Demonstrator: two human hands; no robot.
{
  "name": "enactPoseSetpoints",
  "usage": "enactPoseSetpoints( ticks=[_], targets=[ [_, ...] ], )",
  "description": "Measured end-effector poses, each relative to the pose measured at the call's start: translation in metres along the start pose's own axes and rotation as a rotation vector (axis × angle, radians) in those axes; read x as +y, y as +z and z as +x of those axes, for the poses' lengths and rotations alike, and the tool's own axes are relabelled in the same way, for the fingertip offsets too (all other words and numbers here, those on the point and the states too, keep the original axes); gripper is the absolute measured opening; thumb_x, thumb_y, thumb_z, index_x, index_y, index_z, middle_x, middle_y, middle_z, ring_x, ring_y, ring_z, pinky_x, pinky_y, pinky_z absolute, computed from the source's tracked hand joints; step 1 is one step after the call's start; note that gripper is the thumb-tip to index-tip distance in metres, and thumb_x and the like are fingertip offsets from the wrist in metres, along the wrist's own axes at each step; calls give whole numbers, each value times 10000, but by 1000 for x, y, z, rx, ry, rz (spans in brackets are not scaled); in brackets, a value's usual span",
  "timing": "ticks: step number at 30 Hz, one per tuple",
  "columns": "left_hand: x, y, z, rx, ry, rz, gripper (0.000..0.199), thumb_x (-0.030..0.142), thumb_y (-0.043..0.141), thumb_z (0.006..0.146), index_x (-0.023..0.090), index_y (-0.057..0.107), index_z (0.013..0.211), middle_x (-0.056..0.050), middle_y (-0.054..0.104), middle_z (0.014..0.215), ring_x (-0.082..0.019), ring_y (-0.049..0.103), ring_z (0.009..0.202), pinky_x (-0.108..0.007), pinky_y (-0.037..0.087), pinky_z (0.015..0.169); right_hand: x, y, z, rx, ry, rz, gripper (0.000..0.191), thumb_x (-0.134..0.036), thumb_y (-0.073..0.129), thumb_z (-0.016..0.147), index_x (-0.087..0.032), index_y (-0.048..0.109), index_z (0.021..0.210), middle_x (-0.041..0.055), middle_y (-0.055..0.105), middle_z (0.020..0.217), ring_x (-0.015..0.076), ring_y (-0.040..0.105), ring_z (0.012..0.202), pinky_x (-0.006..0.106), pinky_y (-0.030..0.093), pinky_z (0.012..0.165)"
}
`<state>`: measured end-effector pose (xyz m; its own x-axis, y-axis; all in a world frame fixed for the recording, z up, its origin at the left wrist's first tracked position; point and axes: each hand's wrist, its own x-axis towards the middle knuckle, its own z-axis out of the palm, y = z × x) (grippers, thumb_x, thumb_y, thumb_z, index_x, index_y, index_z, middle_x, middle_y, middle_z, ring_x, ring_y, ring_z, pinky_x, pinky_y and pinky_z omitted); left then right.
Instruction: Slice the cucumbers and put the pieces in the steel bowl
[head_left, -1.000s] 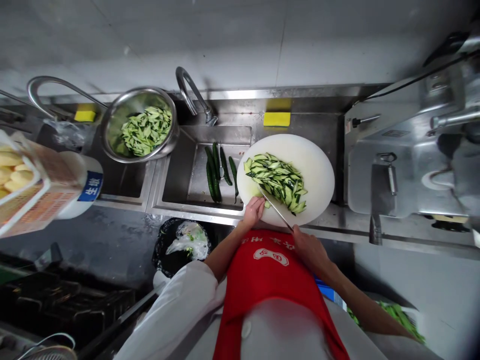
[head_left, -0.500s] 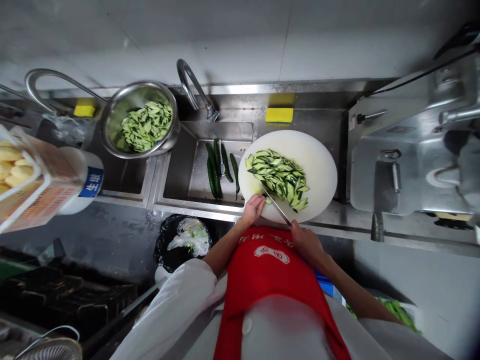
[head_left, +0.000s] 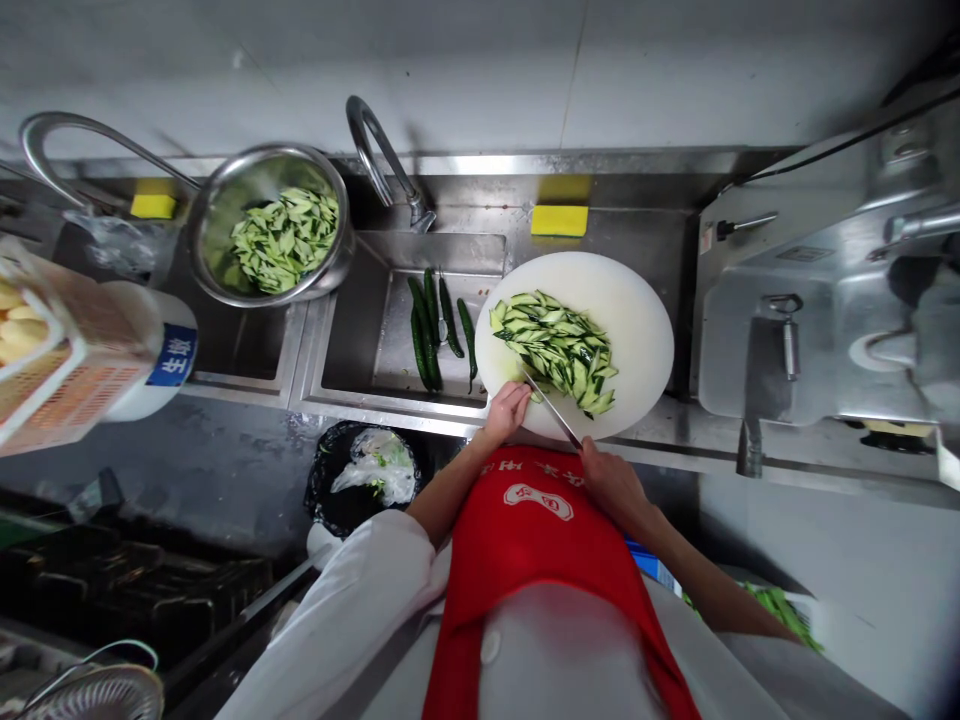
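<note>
My right hand [head_left: 606, 478] grips a kitchen knife [head_left: 553, 410], its blade slanting up and left across the near side of a round white cutting board [head_left: 637, 330]. At the blade's left, the fingers of my left hand [head_left: 508, 408] are closed on a short piece of cucumber [head_left: 535, 396], mostly hidden by them. Beyond the knife lies a heap of slanted cucumber slices [head_left: 559, 345] with dark green skin edges. Several whole cucumbers [head_left: 426, 335] rest in the sink to the left of the board.
A steel bowl [head_left: 341, 262] of cucumber slices stands left of the faucet [head_left: 386, 150]. A yellow sponge [head_left: 559, 221] sits behind the board. Below the sink's front edge is a bin with a black bag [head_left: 326, 490]. A peeler [head_left: 789, 345] lies on the steel surface at right.
The view has shifted slightly. Both hands, the knife and the slices keep nearly the same places on the board.
</note>
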<state>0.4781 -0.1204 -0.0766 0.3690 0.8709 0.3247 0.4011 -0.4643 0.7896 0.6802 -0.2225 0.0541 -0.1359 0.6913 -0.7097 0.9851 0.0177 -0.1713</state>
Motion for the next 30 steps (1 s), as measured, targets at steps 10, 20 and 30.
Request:
enactPoseSetpoints(
  ticks=[10,20,30],
  targets=[
    [-3,-1,-1,-1,-15,-3,266,275,440,1023,142,669,1051,-113,679,976,-178,640,950,-345,566,865,1,7,8,-16,29,18,271,-226,256,1035,-129,475,1162,142,716,900,240,724,846,285,442,665],
    [-8,0,-3,-29,-13,11,278,271,428,1025,139,667,1081,-120,681,1003,-182,636,971,-351,570,883,0,1,0,-24,31,0,268,-219,263,1034,-135,478,1168,125,707,876,227,716,842,279,435,671],
    [-11,-1,-7,-20,13,21,263,260,445,1021,151,673,1090,-113,677,1001,-179,639,974,-347,571,879,4,12,10,-10,38,12,297,-289,229,1055,-147,470,1154,119,710,870,235,723,834,273,427,640]
  ],
)
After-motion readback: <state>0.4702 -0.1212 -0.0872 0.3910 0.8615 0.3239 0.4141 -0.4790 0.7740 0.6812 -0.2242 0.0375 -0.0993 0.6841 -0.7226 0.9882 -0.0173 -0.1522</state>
